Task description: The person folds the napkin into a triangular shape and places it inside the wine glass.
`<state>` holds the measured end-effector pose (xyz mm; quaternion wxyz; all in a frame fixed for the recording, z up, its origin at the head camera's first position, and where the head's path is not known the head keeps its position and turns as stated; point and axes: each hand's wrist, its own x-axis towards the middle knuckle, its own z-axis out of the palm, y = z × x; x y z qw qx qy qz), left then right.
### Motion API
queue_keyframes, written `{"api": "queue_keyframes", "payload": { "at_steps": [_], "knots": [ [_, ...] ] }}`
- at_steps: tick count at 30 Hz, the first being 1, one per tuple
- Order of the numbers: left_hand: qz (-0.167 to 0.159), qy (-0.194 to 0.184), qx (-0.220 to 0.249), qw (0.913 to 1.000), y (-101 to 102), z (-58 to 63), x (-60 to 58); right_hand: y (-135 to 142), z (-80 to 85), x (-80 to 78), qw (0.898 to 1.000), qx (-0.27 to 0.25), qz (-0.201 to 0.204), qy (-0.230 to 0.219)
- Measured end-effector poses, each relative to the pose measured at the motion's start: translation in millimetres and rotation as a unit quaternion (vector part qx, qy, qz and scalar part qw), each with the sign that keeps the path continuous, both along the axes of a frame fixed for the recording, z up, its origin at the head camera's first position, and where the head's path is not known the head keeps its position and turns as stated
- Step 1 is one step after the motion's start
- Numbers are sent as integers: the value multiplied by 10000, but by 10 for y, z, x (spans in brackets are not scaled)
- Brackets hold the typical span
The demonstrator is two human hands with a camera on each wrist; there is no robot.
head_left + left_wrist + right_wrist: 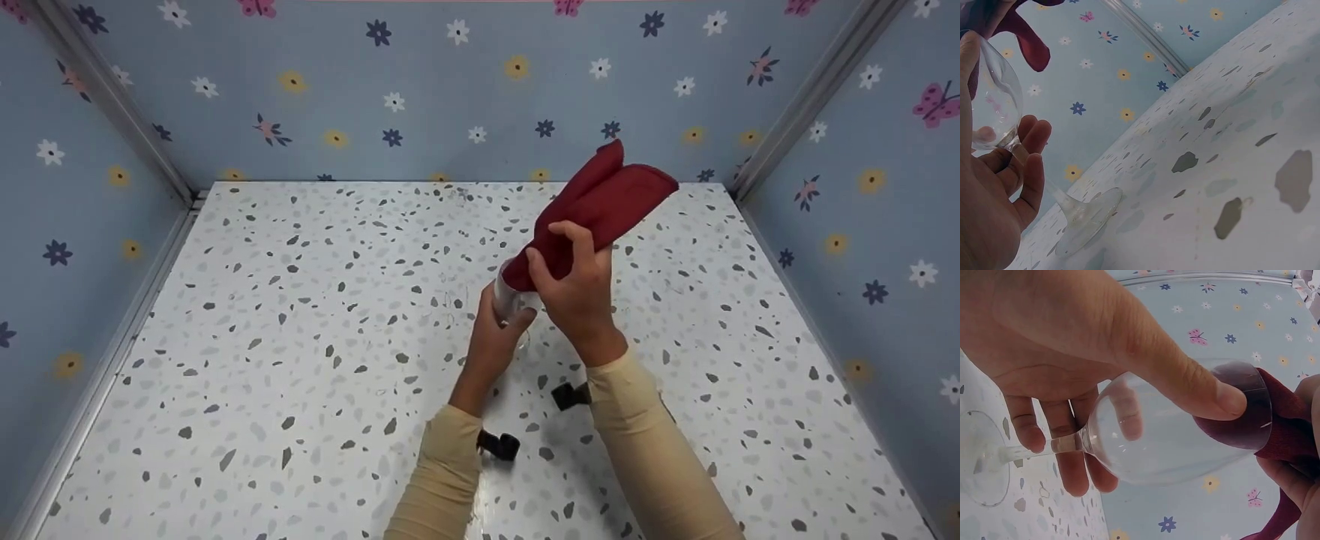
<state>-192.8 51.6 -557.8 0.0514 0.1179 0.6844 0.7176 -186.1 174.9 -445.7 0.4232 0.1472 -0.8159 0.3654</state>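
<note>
A clear stemmed wine glass (1151,433) lies tilted in my left hand (495,341), which grips it round the bowl and upper stem. In the right wrist view the left thumb (1230,399) presses along the bowl near the rim. My right hand (581,292) holds a dark red cloth (611,199) between thumb and fingers at the glass's mouth. One end of the cloth is tucked inside the rim, while its loose folds stick out up and to the right. The glass foot (1089,222) points down close over the table in the left wrist view.
The white speckled table (300,315) spreads out under both hands. Blue flower-patterned walls (420,97) stand at the back and both sides, with metal frame posts (112,105) in the corners. Small black mounts (501,448) stick out from both wrists.
</note>
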Motion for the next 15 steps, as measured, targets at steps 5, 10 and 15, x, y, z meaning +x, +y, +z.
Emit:
{"api": "queue_keyframes", "payload": {
  "at_steps": [5,10,15],
  "knots": [
    [-17,-32,-23,10000,-41,182,83,1,-6,-2,10000,-12,-16,-29],
    [-10,3,71,10000,-67,324,160,4,-8,-4,10000,-8,-40,-74],
    [-35,56,192,9998,-53,304,161,6,-15,-1,10000,27,-42,-52]
  ]
}}
